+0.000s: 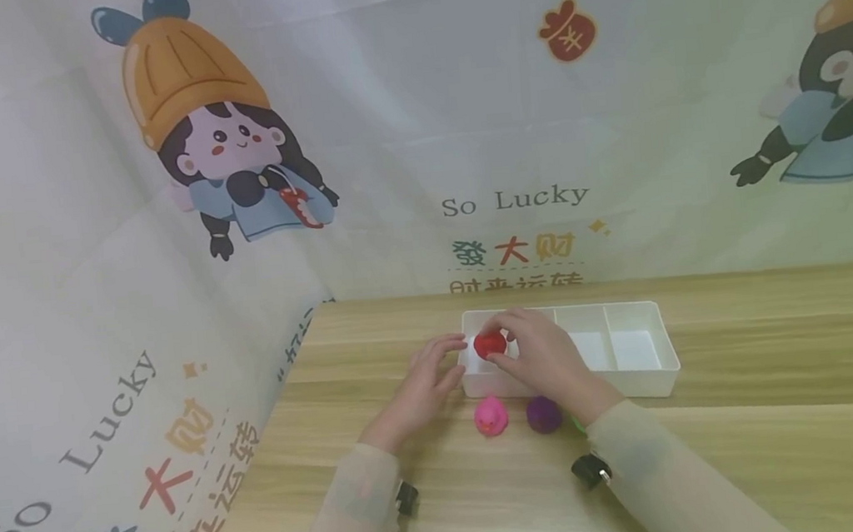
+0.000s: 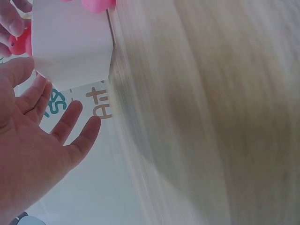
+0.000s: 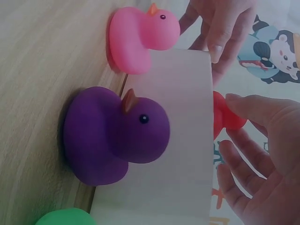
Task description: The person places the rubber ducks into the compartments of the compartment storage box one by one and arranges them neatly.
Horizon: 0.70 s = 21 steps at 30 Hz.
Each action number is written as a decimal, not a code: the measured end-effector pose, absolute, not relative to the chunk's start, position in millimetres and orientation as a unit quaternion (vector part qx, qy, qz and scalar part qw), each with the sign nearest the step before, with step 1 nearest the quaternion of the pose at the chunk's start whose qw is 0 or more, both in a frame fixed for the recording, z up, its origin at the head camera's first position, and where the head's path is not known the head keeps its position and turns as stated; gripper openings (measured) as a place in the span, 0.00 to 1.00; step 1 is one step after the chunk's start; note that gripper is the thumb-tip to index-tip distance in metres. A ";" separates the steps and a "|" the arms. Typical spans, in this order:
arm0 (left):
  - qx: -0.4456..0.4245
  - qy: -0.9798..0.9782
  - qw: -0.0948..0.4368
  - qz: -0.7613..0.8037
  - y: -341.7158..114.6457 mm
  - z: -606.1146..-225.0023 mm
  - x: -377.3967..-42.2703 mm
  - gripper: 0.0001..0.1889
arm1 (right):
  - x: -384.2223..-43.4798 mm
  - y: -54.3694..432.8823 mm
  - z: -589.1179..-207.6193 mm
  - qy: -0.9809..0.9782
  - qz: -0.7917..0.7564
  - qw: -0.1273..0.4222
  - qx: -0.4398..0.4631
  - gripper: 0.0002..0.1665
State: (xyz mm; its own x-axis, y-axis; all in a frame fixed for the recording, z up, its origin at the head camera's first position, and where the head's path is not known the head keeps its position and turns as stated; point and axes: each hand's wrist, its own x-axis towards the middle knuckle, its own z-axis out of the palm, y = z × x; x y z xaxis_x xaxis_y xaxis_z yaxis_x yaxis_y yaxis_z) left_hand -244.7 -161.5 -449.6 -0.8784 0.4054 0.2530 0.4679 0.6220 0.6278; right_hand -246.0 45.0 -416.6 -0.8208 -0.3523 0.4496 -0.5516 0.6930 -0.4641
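My right hand pinches a red rubber duck between thumb and fingertips, over the leftmost compartment of a white divided tray. The tray's wall hides the duck's lower part in the right wrist view, so I cannot tell if it touches the bottom. At the tray's left end is my left hand, its fingers spread and holding nothing. In the left wrist view its thumb and fingertips lie at the tray's edge. In front of the tray sit a pink rubber duck and a purple rubber duck.
A green object, mostly out of view, is beside the purple duck, partly behind my right forearm. The wooden table extends toward me. A printed cloth hangs behind and to the left. Dark devices are strapped at both wrists.
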 end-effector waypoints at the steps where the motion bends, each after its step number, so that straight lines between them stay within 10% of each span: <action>1: -0.244 -0.899 0.044 -0.361 -161.5 -449.7 -245.0 0.19 | -246.7 44.5 -416.9 -0.907 0.299 0.163 0.248 0.18; 21: -0.254 -0.895 0.042 -0.365 -162.4 -448.9 -245.9 0.18 | -262.8 37.3 -422.5 -0.921 0.276 0.122 0.248 0.17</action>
